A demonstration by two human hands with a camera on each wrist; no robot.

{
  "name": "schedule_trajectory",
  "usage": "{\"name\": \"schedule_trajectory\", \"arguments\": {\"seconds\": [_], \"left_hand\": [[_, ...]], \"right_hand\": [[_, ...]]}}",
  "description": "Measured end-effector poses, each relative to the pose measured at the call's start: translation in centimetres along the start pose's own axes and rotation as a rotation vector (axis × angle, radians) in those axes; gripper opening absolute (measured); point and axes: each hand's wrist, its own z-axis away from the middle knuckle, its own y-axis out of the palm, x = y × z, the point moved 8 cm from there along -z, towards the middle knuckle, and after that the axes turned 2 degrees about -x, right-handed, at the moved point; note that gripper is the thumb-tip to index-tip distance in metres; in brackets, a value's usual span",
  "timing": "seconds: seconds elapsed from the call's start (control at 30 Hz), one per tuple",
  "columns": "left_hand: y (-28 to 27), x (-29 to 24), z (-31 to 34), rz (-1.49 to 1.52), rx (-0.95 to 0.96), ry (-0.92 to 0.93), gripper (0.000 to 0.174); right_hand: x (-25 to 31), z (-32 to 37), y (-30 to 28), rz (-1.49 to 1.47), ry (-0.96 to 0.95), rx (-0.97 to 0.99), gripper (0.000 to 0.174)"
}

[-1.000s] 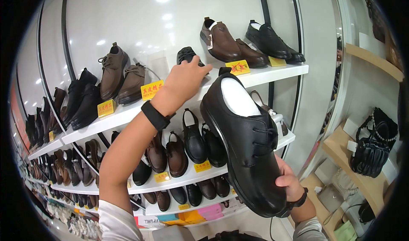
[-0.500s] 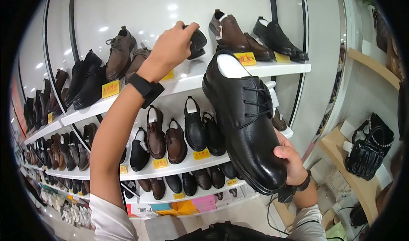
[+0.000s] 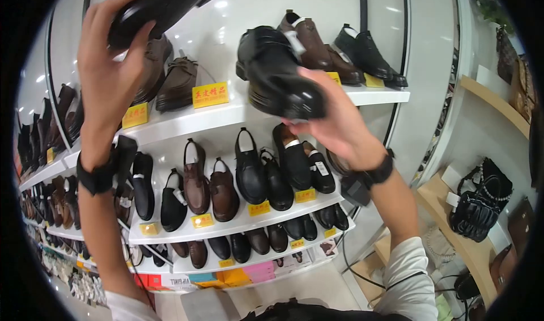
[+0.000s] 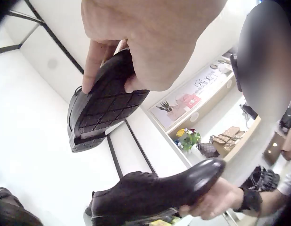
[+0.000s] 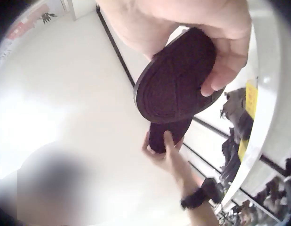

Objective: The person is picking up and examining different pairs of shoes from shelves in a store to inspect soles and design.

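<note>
L hand (image 3: 110, 71) grips blk shoe (image 3: 161, 12) at toe, fingers + thumb part-closed round it. R hand (image 3: 343, 122) likewise holds 2nd blk shoe (image 3: 277, 74), toe end, in front of top shelf (image 3: 374, 97). Both up, apart; neither set down. Yellow tag (image 3: 209, 94) nr brown shoe (image 3: 178, 85).

Head view, clock positions from view centre.
- Upper white shelf (image 3: 243, 113), 12 o'clock: brown lace-up shoes (image 3: 177, 84) at 10; brown slip-on shoes (image 3: 317, 47) at 1; black slip-on shoes (image 3: 364, 53) between 1 and 2; yellow price cards (image 3: 209, 94) along front edge.
- Middle white shelf (image 3: 175, 237), 8 to 4 o'clock: brown loafers (image 3: 224, 191) at 8; black loafers (image 3: 250, 174) at 7.
- Lower white shelf (image 3: 249, 261), 6 o'clock: black and brown shoes (image 3: 258, 241), row.
- Wooden shelf (image 3: 439, 202), 4 o'clock: black gathered handbag (image 3: 475, 214).
</note>
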Motion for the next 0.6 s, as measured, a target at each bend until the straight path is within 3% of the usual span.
{"name": "schedule_trajectory", "arguments": {"seconds": [0.07,0.2,0.4,0.47,0.6], "left_hand": [[-1.0,-0.9,0.5,-0.007,0.029,0.024,0.043],[-2.7,-0.9,1.6,-0.033,0.055,0.007,0.045],[-3.4,-0.4,3.2,-0.053,0.118,-0.042,0.047],[-3.2,-0.4,3.6,-0.040,0.106,-0.040,0.048],[-2.7,-0.3,4.9,0.029,0.151,-0.042,0.050]], "right_hand": [[-0.2,-3.6,-0.6,0.093,0.010,-0.077,0.032],[-0.7,-8.6,-1.9,0.138,-0.081,-0.169,0.042],[-1.7,-12.3,-2.8,0.146,0.030,-0.069,0.051],[-2.0,-12.9,-3.4,0.212,0.006,-0.149,0.058],[-2.6,-13.4,-3.6,0.148,0.027,-0.097,0.070]]}}
